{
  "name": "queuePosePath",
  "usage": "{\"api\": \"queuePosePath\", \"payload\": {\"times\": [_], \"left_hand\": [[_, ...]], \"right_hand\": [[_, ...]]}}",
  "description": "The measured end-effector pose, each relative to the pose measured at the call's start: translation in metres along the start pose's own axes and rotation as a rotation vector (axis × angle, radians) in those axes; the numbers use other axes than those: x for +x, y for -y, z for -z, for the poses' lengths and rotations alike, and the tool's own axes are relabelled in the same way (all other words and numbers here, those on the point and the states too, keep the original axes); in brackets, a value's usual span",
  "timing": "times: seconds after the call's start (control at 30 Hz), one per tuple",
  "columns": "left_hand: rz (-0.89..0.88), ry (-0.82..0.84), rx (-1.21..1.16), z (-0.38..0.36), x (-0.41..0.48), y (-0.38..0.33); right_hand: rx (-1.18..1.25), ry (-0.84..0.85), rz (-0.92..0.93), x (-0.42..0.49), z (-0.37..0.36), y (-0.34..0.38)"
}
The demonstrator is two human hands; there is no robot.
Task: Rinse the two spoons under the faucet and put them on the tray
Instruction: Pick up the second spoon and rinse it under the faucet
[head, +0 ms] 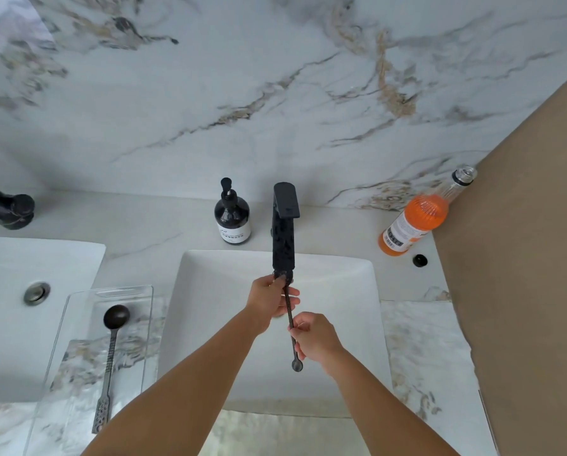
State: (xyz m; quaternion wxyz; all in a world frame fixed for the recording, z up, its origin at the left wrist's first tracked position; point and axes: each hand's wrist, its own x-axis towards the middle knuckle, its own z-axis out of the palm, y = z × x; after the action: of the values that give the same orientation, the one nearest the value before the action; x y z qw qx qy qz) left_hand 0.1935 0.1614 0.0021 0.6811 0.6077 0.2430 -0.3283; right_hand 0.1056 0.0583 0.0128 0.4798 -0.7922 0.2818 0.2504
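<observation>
A dark spoon [289, 309] with a twisted handle is held over the white sink [341, 291], its bowl up under the spout of the black faucet [284, 232]. My right hand [313, 339] pinches the handle low down. My left hand [270, 299] wraps the spoon's bowl end just below the spout, hiding the bowl. A second dark spoon [110, 353] lies lengthwise on the clear tray [78, 297] left of the sink, bowl at the far end. Whether water runs cannot be told.
A dark soap pump bottle [232, 217] stands left of the faucet base. An orange bottle [417, 218] leans at the back right by a tan wall, a black cap [420, 260] beside it. Another white basin [28, 317] with a drain lies far left.
</observation>
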Motion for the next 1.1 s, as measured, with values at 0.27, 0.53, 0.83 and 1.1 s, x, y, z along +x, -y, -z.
{"api": "queuePosePath", "payload": {"times": [0.27,0.53,0.83,1.1], "left_hand": [[0.001,0.126,-0.113,0.0,-0.006,-0.006],[-0.094,0.074,-0.011,0.003,-0.002,-0.008],[-0.07,0.098,0.187,0.003,-0.005,-0.017],[-0.078,0.272,0.382,0.004,-0.026,-0.004]], "right_hand": [[-0.022,-0.012,0.021,0.002,-0.001,-0.003],[0.059,-0.056,-0.041,0.005,0.005,0.0],[0.335,-0.072,0.106,0.02,0.028,0.055],[0.356,-0.314,0.009,0.03,0.027,0.072]]}}
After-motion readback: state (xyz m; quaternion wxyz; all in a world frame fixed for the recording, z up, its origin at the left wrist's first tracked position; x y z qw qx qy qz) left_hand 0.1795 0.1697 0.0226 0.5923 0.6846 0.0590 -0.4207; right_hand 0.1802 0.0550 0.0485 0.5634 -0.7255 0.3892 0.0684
